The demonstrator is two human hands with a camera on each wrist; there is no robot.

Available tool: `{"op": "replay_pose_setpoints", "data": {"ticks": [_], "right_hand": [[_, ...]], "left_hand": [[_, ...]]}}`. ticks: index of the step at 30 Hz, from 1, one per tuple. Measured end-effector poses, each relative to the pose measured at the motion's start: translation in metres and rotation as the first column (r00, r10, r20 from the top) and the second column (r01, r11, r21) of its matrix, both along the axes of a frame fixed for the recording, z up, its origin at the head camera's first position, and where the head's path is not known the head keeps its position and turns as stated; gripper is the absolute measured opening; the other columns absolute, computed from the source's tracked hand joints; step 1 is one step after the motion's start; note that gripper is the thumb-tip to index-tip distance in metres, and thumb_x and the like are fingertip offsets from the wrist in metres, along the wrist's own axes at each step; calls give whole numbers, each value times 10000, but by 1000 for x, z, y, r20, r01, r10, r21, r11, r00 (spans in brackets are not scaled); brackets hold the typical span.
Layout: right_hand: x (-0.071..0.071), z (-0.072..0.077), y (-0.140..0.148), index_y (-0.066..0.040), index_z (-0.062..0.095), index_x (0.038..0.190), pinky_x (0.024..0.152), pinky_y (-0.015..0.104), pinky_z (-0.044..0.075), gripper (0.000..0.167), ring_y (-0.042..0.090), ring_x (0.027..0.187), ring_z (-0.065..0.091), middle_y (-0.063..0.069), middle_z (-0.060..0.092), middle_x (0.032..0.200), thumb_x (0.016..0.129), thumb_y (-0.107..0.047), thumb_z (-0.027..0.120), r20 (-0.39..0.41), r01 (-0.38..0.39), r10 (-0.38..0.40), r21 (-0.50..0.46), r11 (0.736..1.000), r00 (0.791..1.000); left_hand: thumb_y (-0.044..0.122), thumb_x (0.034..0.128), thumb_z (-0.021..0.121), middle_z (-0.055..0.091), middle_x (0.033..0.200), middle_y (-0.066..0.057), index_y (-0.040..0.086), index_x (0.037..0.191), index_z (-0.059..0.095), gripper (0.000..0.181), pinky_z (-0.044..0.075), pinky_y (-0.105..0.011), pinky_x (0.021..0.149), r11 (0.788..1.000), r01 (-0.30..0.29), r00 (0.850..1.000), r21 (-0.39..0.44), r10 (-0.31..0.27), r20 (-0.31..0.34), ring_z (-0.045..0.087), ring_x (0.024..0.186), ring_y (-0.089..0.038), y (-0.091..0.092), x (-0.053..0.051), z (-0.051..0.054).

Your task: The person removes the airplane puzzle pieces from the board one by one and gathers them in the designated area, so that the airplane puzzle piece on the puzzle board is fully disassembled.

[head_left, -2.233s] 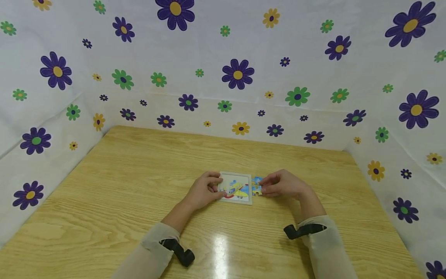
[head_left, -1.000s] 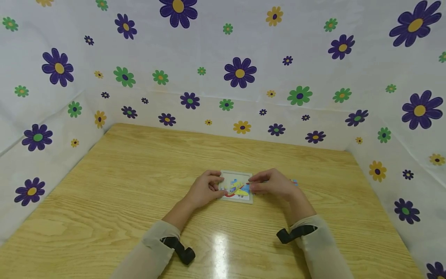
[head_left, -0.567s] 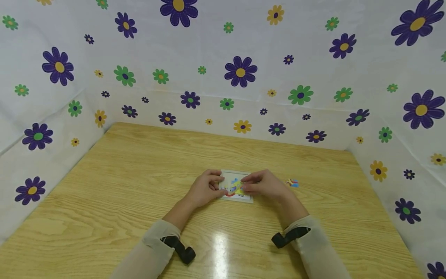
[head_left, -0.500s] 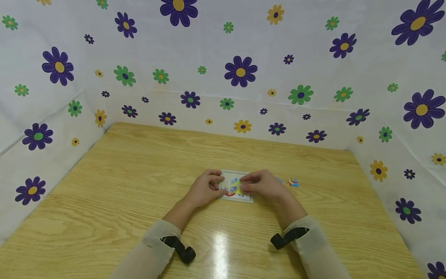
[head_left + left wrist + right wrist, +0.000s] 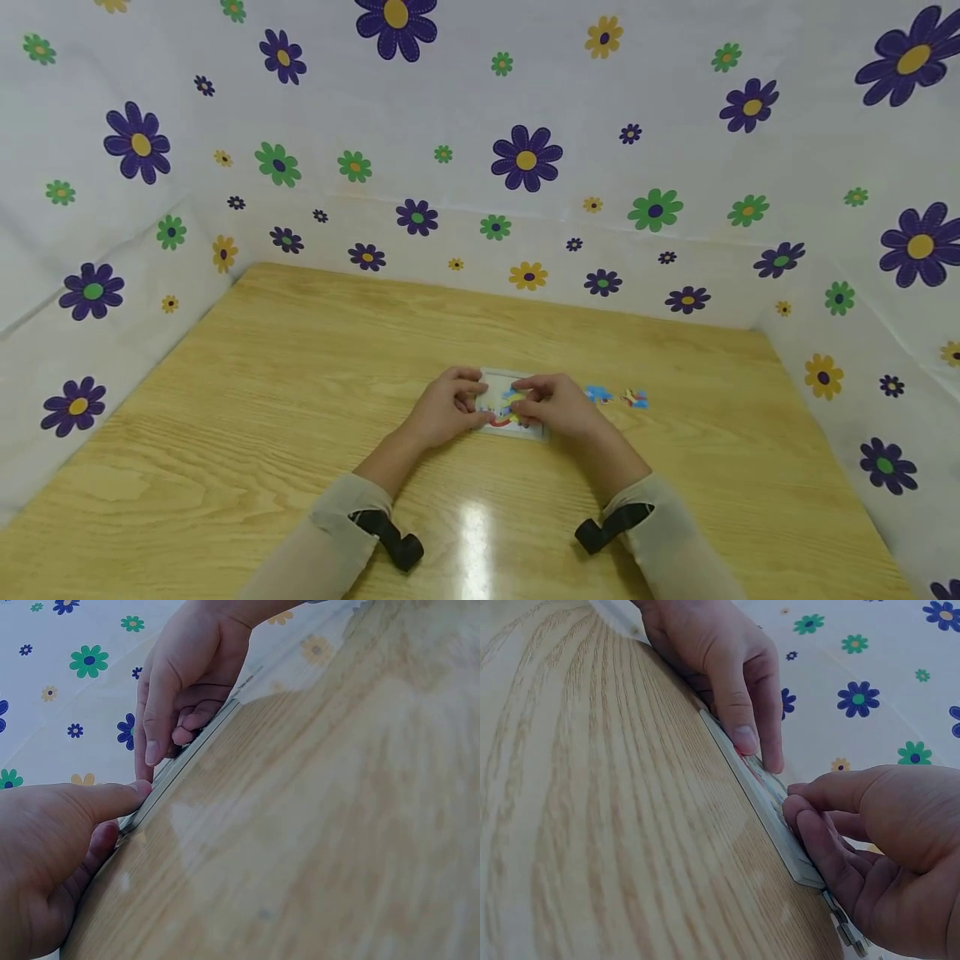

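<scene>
A light-framed picture puzzle with a yellow and blue airplane lies on the table. My left hand grips its left side, the thumb at the near edge and a finger at the far part. Over the right part of the picture is my right hand, thumb and index fingertips close together at the pieces. Whether a piece is between them is hidden. In the right wrist view the right hand is low beside the frame.
Blue puzzle pieces and a yellow, blue and red piece lie on the wooden table to the right of the frame. A white cloth with printed flowers stands around the back and sides.
My right hand has moved left from the loose pieces beside the frame onto the picture, and the loose pieces to the right have come into sight. My left hand has stayed on the frame.
</scene>
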State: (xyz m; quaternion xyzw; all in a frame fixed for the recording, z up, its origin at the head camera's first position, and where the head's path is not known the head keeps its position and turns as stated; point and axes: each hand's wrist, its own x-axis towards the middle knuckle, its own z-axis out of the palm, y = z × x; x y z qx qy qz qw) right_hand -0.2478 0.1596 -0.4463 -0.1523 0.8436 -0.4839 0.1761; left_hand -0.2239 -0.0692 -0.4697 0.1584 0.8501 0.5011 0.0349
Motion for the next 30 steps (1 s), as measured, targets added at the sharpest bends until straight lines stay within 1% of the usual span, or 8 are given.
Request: {"op": "replay_pose_setpoints", "data": {"ticks": [5, 11, 14, 18, 21, 23, 27, 30], "right_hand": [[4, 0, -1, 27, 632, 1300, 627, 262, 523, 386, 141, 652, 637, 73, 688, 765, 949, -124, 685, 10, 3, -3, -6, 1000, 1000], [3, -1, 0, 2, 645, 1280, 622, 258, 536, 359, 140, 641, 644, 83, 689, 769, 948, -127, 688, 17, 27, -27, -6, 1000, 999], [2, -1, 0, -14, 665, 1250, 639, 263, 561, 332, 148, 650, 659, 100, 684, 794, 937, -120, 700, 9, 62, -62, -25, 998, 998], [2, 0, 0, -55, 714, 1169, 652, 261, 566, 279, 153, 700, 634, 112, 648, 934, 905, -139, 746, -8, 149, -150, -38, 988, 989], [2, 3, 2, -63, 727, 1095, 648, 250, 546, 227, 148, 736, 610, 109, 635, 1016, 898, -173, 759, -8, 189, -189, -32, 981, 982], [1, 6, 5, -54, 721, 1047, 640, 252, 535, 199, 146, 736, 621, 106, 656, 1009, 901, -186, 756, -7, 179, -180, -23, 984, 984], [-1, 14, 13, 10, 690, 1007, 677, 267, 581, 195, 153, 734, 673, 115, 685, 917, 908, -151, 741, 18, 104, -104, -32, 994, 994], [0, 19, 17, 54, 674, 1065, 732, 307, 606, 224, 174, 770, 702, 144, 687, 931, 926, -118, 712, 50, 53, -51, -36, 998, 997]], "left_hand": [[159, 839, 823, 535, 1417, -109, -13, 1229, 685, 448, 513, -187, 756, 1000, 0, 1000, 0, 0, 3, 587, 864, -109, 1, 2, -1], [161, 837, 824, 536, 1418, -107, -11, 1227, 687, 447, 506, -177, 754, 1000, 2, 1000, 2, -2, 3, 585, 862, -105, 0, 1, -2], [160, 834, 827, 536, 1416, -105, -7, 1218, 692, 440, 509, -186, 750, 1000, -1, 1000, 5, 1, 5, 586, 853, -106, 1, 0, -2], [172, 836, 827, 531, 1420, -102, -8, 1222, 690, 447, 515, -187, 751, 1000, 8, 1000, 7, -9, 7, 586, 848, -102, 1, -1, -4], [182, 839, 825, 525, 1428, -101, -7, 1230, 687, 456, 516, -176, 751, 1000, 19, 1000, -5, -19, 0, 586, 847, -94, 1, -2, -6], [178, 838, 826, 524, 1429, -96, -1, 1230, 689, 453, 512, -172, 746, 1000, 13, 1000, -12, -13, -6, 584, 841, -89, 0, -2, -6], [163, 828, 833, 542, 1407, -109, -9, 1217, 695, 447, 513, -175, 745, 1000, -4, 1000, -3, 4, -21, 586, 835, -93, -1, -3, -4], [158, 828, 831, 545, 1402, -117, -17, 1217, 694, 448, 510, -170, 744, 1000, -6, 1000, -2, 6, -18, 584, 837, -91, -1, -2, -3]]}}
